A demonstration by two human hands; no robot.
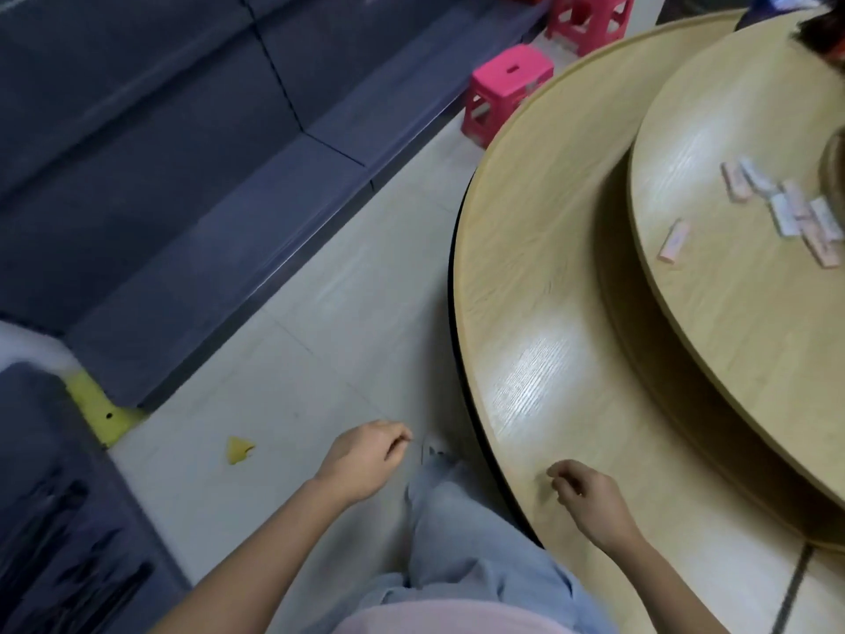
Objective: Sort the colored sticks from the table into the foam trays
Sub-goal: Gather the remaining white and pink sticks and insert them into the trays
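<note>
From the head camera, looking down past my own front: my left hand (pixel 366 459) hangs at about 6 o'clock over the pale tiled floor (pixel 297 359). Its fingers are loosely curled, thumb tip close to the forefinger, and I see nothing in it. My right hand (pixel 590 496) is at 5 o'clock, above the near rim of the round wooden table (pixel 526 267). Its fingers are also slackly curled and hold nothing; whether it touches the wood I cannot tell. The two hands are well apart, with my light trouser leg (pixel 457 542) and the toe of a shoe (pixel 434 448) between them.

The table sweeps from 1 o'clock round to 5 o'clock. On it sits a raised round turntable (pixel 731 336) of the same wood. A scatter of short flat sticks (pixel 783 217), pale pink and white, lies on the turntable at 3 o'clock, hard against the right edge of the view. One pink one lies a little apart, toward 4 o'clock of the cluster. They are blurred.

At 12 to 1 o'clock two pink plastic stools (pixel 507 91) stand on the floor beside the table. Grey-blue cushioned seating (pixel 160 130) fills 8 to 11 o'clock. A small yellow scrap (pixel 238 450) lies on the tiles at 7 o'clock, left of my left hand.
</note>
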